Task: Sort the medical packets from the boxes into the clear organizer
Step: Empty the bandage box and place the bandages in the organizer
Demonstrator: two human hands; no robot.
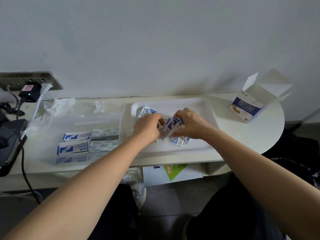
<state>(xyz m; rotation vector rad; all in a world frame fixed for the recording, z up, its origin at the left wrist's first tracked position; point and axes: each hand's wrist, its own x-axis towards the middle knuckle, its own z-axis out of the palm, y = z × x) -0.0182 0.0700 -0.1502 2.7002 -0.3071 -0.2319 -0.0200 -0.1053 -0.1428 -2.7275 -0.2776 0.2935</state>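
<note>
Both our hands are curling round one fanned bunch of bandage packets (171, 127): our left hand (148, 126) is gripping its left edge and our right hand (189, 122) is pinching its right edge, fingers bent. We are holding the bunch just above the white tray (199, 108), where more loose packets (147, 110) are lying. The clear organizer (97, 118) is sitting left of the tray, so our left hand is nearer to it. The stacks (74, 148) in it are lying with long axes left to right. An opened box (247, 108) is standing far right. Our fingertips are hiding beneath the packets, and the organizer's walls are proving hard to trace.
</note>
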